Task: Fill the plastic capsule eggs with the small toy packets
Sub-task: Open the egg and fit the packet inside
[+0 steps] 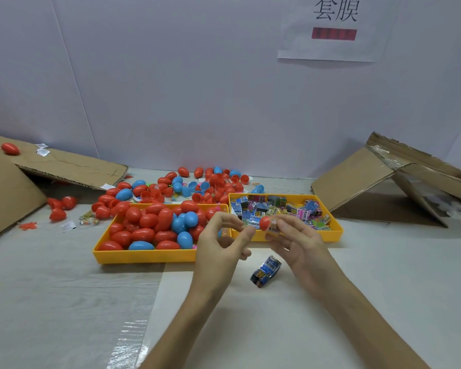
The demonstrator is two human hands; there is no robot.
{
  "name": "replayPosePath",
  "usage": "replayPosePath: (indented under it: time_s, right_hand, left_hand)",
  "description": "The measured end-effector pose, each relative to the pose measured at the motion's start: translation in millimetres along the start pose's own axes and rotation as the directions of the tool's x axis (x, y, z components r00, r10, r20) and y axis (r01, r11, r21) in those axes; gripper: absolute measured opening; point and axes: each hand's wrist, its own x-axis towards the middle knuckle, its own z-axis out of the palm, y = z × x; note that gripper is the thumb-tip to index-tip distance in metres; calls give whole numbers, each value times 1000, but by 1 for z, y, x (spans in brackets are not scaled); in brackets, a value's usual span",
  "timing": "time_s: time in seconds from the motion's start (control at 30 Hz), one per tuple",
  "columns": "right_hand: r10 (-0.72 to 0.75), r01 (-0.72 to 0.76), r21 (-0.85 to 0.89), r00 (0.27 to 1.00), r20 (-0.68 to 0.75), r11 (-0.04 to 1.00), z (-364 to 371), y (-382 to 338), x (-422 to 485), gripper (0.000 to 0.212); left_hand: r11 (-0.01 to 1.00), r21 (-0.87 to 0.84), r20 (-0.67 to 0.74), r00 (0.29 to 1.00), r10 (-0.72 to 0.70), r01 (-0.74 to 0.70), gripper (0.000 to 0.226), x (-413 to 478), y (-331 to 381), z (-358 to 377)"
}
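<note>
Right hand (301, 246): fingers curled, gripping a red capsule egg (264, 222) at the fingertips, above the near rim of the right tray (335, 231). Something pale sits against the egg; too blurred to identify.

Left hand (218, 249): fingers curled, thumb and forefinger tips close together just beside the egg. Cannot tell whether they pinch anything.

One loose packet (266, 271), blue, lies on the table (51, 288) just below and between the hands.

Edges: two yellow trays side by side, touching. The left tray (144, 256) is heaped with closed red and blue eggs (144, 222). The right tray holds printed packets (277, 206). Open table in front of both trays, on either side of the forearms.

Behind the trays, a loose scatter of eggs and halves (213, 182) reaches the wall (171, 89). A few red pieces lie apart at left.

A cardboard sheet (72, 166) leans at far left, and another (354, 177) at far right.

Surface pale grey, with a clear tape strip (129, 339) near the front. A paper sign (333, 30) is on the wall.
</note>
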Motion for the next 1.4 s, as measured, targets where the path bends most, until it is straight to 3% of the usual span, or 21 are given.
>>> replayPosePath:
  time_s: [0.1,0.13,0.2,0.23,0.27,0.4,0.5,0.57,0.6,0.67,0.8,0.93,1.13,1.27,1.4]
  right_hand:
    - [41,-26,150,994,-98,988,-12,-4,5,33]
    - [73,-48,209,991,-115,977,-14,-4,6,36]
    - [166,-123,277,976,-138,953,-19,-5,8,37]
    - [219,-172,274,964,-153,946,-19,-6,10,36]
    - [263,-215,256,950,-170,943,-22,-8,11,35]
    - [335,-297,217,928,-162,930,-33,-29,27,37]
    - [169,-92,323,961,-220,942,-54,-85,52,21]
    - [39,112,379,929,-369,918,-71,-128,72,19]
    - [20,162,369,896,-443,915,-78,-141,79,22]
    - [36,118,284,874,-484,951,-83,-140,85,24]
    - [-4,-43,-137,944,-329,990,-65,-74,74,19]
    - [-126,50,-412,979,-160,910,-44,-21,52,29]
    - [-117,157,-515,987,110,842,-25,0,32,32]
    - [-103,179,-567,981,165,804,-20,-1,26,36]
    - [-90,176,-630,982,167,757,-16,3,26,24]
  left_hand:
    - [948,283,160,982,102,-144,14,-4,-10,2]
    - [871,432,258,958,127,-232,15,-6,-15,2]
    - [620,679,432,897,95,-393,26,-10,-24,5]
    - [538,729,467,882,60,-423,29,-11,-28,5]
    - [528,737,477,878,35,-421,29,-11,-31,6]
    - [614,692,483,875,-3,-380,25,-10,-33,6]
    - [618,686,491,871,-5,-383,25,-8,-31,8]
    - [627,682,488,873,-8,-376,26,-8,-29,10]
    - [633,680,486,874,-9,-371,27,-8,-29,10]
    - [651,675,471,882,-17,-348,29,-7,-28,9]
    - [666,670,428,904,13,-327,28,-12,-25,10]
    - [730,584,369,917,151,-355,28,-13,-22,9]
    - [712,590,251,925,287,-381,37,-9,-20,7]
    - [704,584,232,914,333,-405,37,-9,-17,6]
    - [714,560,214,906,365,-420,37,-10,-15,5]
